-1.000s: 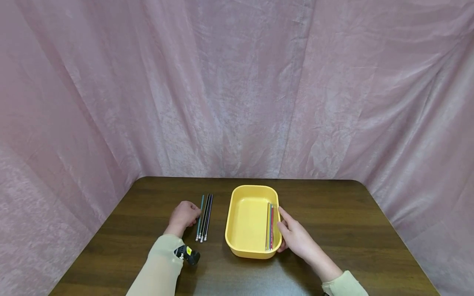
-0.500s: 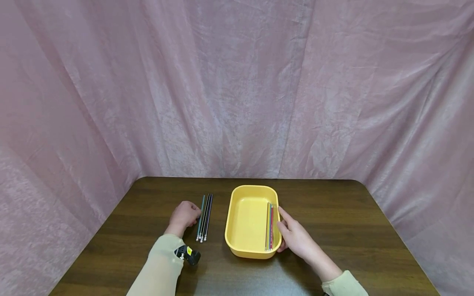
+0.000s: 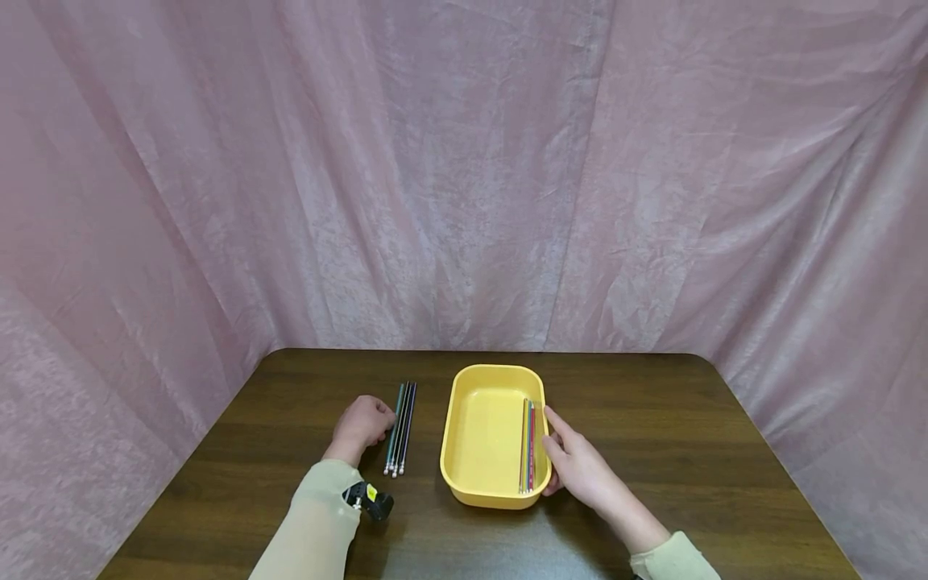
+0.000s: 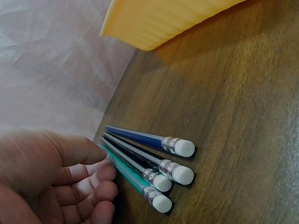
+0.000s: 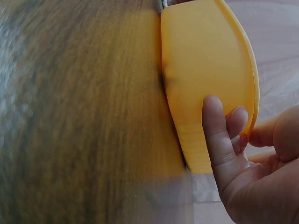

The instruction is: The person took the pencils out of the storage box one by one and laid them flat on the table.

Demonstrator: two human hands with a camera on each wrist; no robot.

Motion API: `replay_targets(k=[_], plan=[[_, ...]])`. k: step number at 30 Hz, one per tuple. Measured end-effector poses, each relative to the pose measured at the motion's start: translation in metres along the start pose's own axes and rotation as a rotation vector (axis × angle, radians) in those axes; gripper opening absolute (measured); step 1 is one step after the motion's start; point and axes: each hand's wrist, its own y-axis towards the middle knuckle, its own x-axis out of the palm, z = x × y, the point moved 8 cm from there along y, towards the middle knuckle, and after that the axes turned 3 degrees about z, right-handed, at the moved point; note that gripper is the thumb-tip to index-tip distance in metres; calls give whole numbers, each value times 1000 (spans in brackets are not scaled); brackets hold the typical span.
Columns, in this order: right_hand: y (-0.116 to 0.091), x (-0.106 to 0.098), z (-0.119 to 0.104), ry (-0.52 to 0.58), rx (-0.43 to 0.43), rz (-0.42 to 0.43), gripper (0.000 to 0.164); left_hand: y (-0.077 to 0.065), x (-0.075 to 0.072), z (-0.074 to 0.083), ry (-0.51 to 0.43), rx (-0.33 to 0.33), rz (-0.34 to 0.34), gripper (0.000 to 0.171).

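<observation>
My left hand (image 3: 363, 422) is at the left side of a small row of pencils, thumb and forefinger pinching the teal pencil (image 4: 130, 174). Beside that one lie two black pencils (image 4: 148, 159) and a dark blue pencil (image 4: 135, 136), close together with white erasers toward me. My right hand (image 3: 584, 470) holds the right side of a yellow plastic tray (image 3: 493, 499). In the right wrist view its thumb is at the rim and other fingers lie along the outer wall (image 5: 201, 60). Inside the tray, against the right wall, rest several pencils, among them a red pencil (image 3: 532, 451).
Everything stands on a dark brown wooden table (image 3: 652, 419). Pink curtains (image 3: 464, 177) hang behind its far edge and at the sides. A small black camera (image 3: 375, 501) is strapped to the left wrist.
The teal pencil's far end has shifted right, bringing it alongside the black pencils. Both hands and the tray have stayed nearly in place.
</observation>
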Motion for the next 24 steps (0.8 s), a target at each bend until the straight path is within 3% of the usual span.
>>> replay_targets(k=[9, 24], plan=[[0, 0, 1, 2, 0, 0, 62, -1, 0, 2, 30, 19, 11, 18], [-1, 0, -1, 0, -5, 2, 62, 1, 2, 1, 0, 16, 12, 17]])
